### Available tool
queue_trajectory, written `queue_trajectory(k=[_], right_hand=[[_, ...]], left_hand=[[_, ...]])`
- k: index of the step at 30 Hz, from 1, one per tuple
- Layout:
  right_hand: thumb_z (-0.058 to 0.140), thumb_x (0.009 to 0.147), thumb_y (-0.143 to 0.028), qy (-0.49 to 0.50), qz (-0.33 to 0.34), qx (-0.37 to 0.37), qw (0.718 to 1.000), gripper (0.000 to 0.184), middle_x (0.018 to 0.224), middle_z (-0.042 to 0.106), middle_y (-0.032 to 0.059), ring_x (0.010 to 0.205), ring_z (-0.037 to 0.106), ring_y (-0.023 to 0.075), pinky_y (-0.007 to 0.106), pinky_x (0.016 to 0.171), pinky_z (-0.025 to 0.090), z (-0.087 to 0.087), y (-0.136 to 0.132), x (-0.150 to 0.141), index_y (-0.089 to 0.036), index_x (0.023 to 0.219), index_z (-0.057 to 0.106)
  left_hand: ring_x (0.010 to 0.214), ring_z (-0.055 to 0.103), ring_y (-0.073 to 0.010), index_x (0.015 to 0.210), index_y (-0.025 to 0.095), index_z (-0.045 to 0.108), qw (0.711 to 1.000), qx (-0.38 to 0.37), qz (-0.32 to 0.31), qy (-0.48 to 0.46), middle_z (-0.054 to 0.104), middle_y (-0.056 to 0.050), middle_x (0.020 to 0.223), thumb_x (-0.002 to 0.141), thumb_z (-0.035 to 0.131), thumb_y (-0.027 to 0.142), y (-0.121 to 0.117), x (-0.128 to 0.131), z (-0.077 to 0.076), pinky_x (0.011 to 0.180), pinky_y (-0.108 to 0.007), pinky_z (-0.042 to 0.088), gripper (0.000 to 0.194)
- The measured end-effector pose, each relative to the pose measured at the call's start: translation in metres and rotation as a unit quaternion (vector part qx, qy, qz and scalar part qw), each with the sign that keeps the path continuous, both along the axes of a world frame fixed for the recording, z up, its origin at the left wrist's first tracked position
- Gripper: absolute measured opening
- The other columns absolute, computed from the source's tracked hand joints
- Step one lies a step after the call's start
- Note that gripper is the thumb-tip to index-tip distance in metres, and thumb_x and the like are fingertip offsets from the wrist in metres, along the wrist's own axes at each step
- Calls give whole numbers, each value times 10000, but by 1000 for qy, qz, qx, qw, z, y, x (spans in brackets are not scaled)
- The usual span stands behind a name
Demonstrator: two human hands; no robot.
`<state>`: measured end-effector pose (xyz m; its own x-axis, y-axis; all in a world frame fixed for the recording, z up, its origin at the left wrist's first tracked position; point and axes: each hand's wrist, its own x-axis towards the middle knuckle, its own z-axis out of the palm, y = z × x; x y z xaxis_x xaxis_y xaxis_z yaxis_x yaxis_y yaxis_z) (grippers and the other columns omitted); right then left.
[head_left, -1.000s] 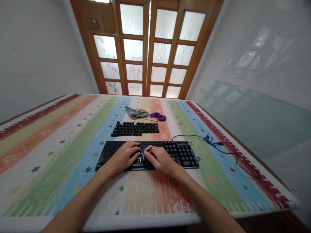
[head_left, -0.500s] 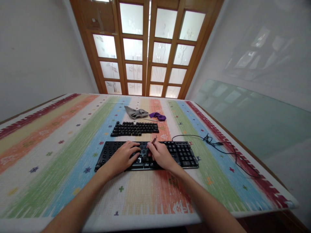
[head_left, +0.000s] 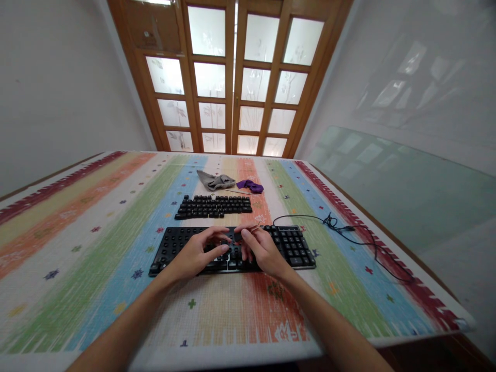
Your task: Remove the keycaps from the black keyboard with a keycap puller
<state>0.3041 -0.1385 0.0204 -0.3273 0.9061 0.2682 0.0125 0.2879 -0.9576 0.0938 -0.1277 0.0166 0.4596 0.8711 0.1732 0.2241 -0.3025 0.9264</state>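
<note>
A black keyboard (head_left: 170, 246) lies in front of me, its left part stripped of keycaps with the small stems showing, its right part still capped. My left hand (head_left: 203, 248) hovers over the middle of it, thumb and fingers apart, with nothing visible in its grasp. Close beside it, my right hand (head_left: 261, 248) has its fingers closed on a thin brown tool (head_left: 256, 226), whose tip points up and away. A small dark piece, perhaps a keycap (head_left: 237, 236), shows at the right fingertips. The palm side of the right hand is hidden.
Loose black keycaps (head_left: 211, 205) stand in rows beyond the keyboard. Behind them lie a grey cloth (head_left: 217, 181) and a purple cloth (head_left: 251, 186). The keyboard's black cable (head_left: 337, 225) runs tangled to the right on the striped tablecloth (head_left: 127, 248).
My left hand has lifted slightly, its thumb spreading toward the right hand. The right hand has turned, tilting the thin brown tool flatter. A small dark piece now shows at its fingertips.
</note>
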Motion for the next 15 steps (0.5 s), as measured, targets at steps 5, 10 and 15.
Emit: queue_trajectory(k=[5, 10, 15], right_hand=[[435, 986, -503, -31, 10, 34, 999, 378, 563, 510, -49, 439, 467, 89, 213, 448, 375, 2, -1, 3, -156, 1007, 582], [412, 1000, -490, -37, 10, 30, 999, 379, 569, 505, -48, 444, 472, 90, 216, 457, 383, -1, 0, 3, -155, 1017, 588], [414, 1001, -480, -33, 8, 29, 999, 358, 626, 529, -32, 464, 500, 90, 215, 465, 396, -4, -1, 2, -161, 995, 577]], left_hand=[[1028, 682, -219, 1161, 155, 622, 995, -47, -1, -85, 724, -99, 1081, 772, 760, 311, 4, -1, -3, 952, -382, 527, 441], [965, 689, -217, 1077, 158, 671, 996, -48, 21, -74, 736, -80, 1006, 707, 813, 311, 4, -3, -3, 924, -381, 543, 425], [989, 680, -227, 1047, 166, 717, 999, -50, 2, -11, 739, -86, 1057, 746, 782, 331, 0, 0, -1, 949, -393, 526, 349]])
